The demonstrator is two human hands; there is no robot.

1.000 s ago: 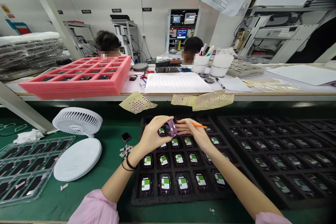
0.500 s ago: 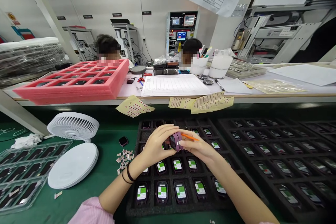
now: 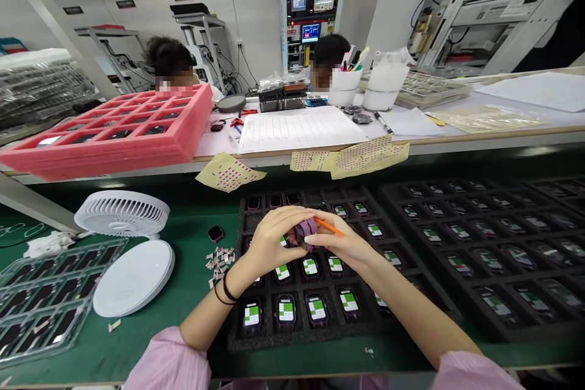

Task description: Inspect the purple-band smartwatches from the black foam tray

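Above a black foam tray I hold a purple smartwatch body between both hands. My left hand is closed around its left side, with the thumb below and the fingers over the top. My right hand grips its right side and also keeps a thin orange stick between the fingers. The stick slants down to the right; its far tip is hidden. Beneath my hands, the tray's pockets hold several watches with lit green and white screens. Some top-row watches have dark screens.
To the left stand a white fan, a clear tray of dark screens, small loose pieces and one lone watch. Another foam tray lies right. A shelf edge crosses ahead, bearing a pink foam tray. Two people sit beyond.
The camera view has tilted down and shifted slightly, so the shelf sits higher in the picture. Both hands keep their hold on the watch, which is turned slightly.
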